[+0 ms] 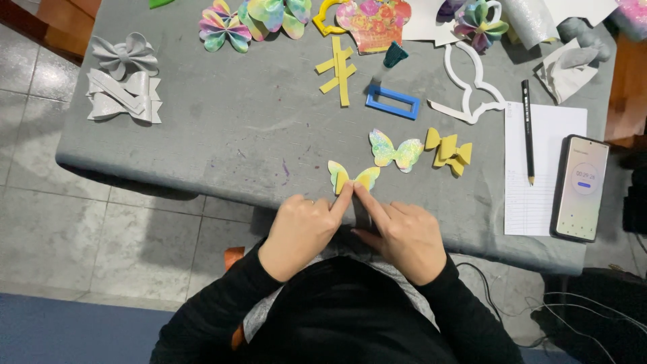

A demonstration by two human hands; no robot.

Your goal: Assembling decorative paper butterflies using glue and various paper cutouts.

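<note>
Fingertips of left hand [302, 229] and right hand [403, 236] press together on the small butterfly bow [353, 176]; beyond it lie a pastel butterfly cutout [395, 151] and yellow bow [449, 152], nothing between.

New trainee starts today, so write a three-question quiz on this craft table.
1. True or false: both hands, left hand and right hand, press on the small butterfly bow.
2. What lies on the white paper? A) pencil B) scissors C) glue
3. What colour is the rectangular frame?

Key: 1 true. 2 A, the pencil. 3 blue.
</note>
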